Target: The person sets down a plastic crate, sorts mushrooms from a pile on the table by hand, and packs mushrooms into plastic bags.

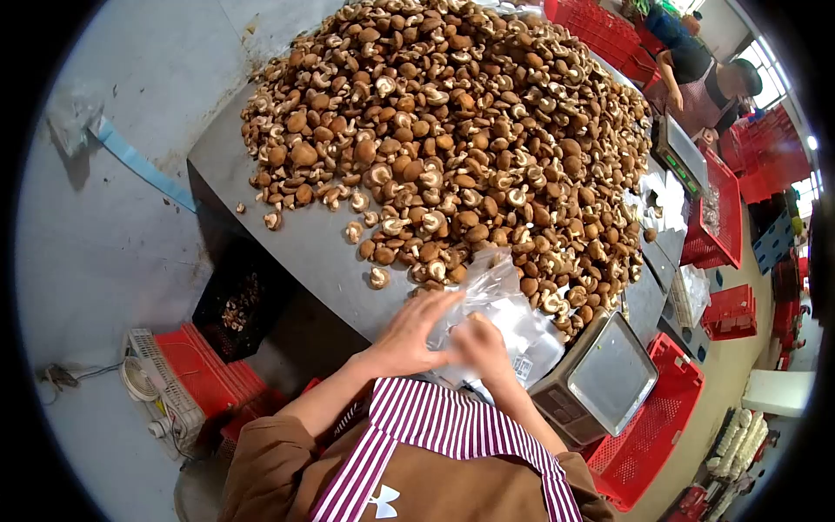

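Plastic bag lies by the spread, empty left hand; the blurred right hand has an unclear grip.

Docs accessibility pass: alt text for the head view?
A person's left hand and blurred right hand are over clear plastic at a grey table heaped with brown mushrooms. A metal-topped scale and red crate are to the right; another person is farther back.

Produce-packing workshop. Indicators: heap of brown mushrooms covering much of a grey table; clear plastic bag; bench scale; second scale, where an aproned co-worker stands; stacked red crates; strip lighting.
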### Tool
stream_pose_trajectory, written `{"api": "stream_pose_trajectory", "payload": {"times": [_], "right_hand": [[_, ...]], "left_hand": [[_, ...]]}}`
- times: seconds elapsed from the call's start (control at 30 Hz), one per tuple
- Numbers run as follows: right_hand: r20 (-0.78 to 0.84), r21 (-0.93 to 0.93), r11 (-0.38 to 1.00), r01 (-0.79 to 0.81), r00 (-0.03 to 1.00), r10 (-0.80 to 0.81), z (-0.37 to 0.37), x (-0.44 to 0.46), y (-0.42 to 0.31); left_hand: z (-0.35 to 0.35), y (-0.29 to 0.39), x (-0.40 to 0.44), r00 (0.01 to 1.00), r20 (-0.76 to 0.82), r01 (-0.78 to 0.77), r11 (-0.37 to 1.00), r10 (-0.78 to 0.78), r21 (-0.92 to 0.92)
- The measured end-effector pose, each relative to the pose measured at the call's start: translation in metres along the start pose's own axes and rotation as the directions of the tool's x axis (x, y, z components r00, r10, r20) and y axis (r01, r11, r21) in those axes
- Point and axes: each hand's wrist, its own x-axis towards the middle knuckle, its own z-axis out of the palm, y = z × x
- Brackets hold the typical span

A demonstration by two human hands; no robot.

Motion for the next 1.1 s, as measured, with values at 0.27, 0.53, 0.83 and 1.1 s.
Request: {"api": "stream_pose_trajectory", "payload": {"times": [0.27, 0.53, 0.83, 1.1], "right_hand": [[0.369, -0.193, 0.978, -0.083, 0.917, 0.151, -0.022, -0.004, -0.025], [-0.159, -0.564, 0.798, 0.212, 0.921, -0.357, -0.052, 0.045, 0.017], [0.08, 0.207, 0.967, -0.148, 0.988, 0.134, -0.04, 0.023, 0.012], [0.135, -0.01, 0.99, -0.141, 0.981, 0.141, -0.071, 0.009, 0.012]], "left_hand": [[-0.007, -0.024, -0.019, 0.997, 0.028, -0.073, 0.962, 0.068, 0.264], [-0.049, -0.02, -0.03, 0.915, -0.324, -0.064, 0.881, 0.238, 0.468], [-0.081, -0.046, -0.013, 0.772, -0.634, 0.236, 0.945, -0.041, 0.225], [-0.044, -0.177, 0.035, 0.8, -0.027, 0.485, 0.672, -0.599, -0.56]]}}
